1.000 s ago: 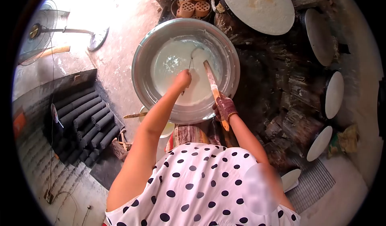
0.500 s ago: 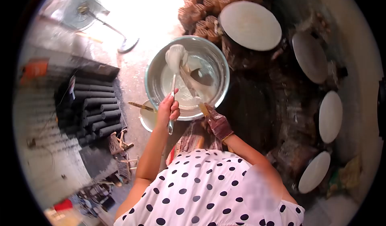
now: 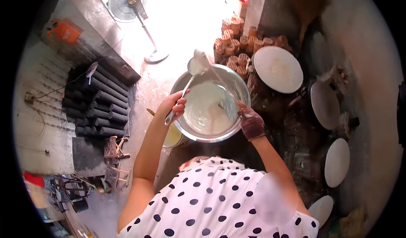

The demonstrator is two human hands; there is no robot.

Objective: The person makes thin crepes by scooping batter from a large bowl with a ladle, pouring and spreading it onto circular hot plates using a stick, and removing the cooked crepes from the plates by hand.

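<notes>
My bare left hand (image 3: pixel 174 107) is closed round the handle of a metal ladle (image 3: pixel 186 87). The ladle's bowl, coated in white batter, is over the far rim of a large metal basin (image 3: pixel 207 139). Inside the basin lies thin white batter (image 3: pixel 205 104). My right hand (image 3: pixel 251 121), in a dark reddish glove, is closed at the basin's right rim. From it a long flat scraper (image 3: pixel 222 82), blurred by motion, slants up to the ladle's bowl. Below my left wrist stands a small tub (image 3: pixel 172 137) with yellow liquid, partly hidden by my forearm.
Several round pale griddles (image 3: pixel 278 70) run down the right side. Clay-coloured cylinders (image 3: pixel 230 39) are piled beyond the basin. Black coal cylinders (image 3: pixel 101 104) are stacked at left, near small wooden stools (image 3: pixel 116 149). A standing fan (image 3: pixel 133 1) is at the far left.
The view has shifted, so the surroundings sit lower and further right. The ladle has tilted rightward, towards the far rim. The scraper has swung up from the batter to the ladle's bowl.
</notes>
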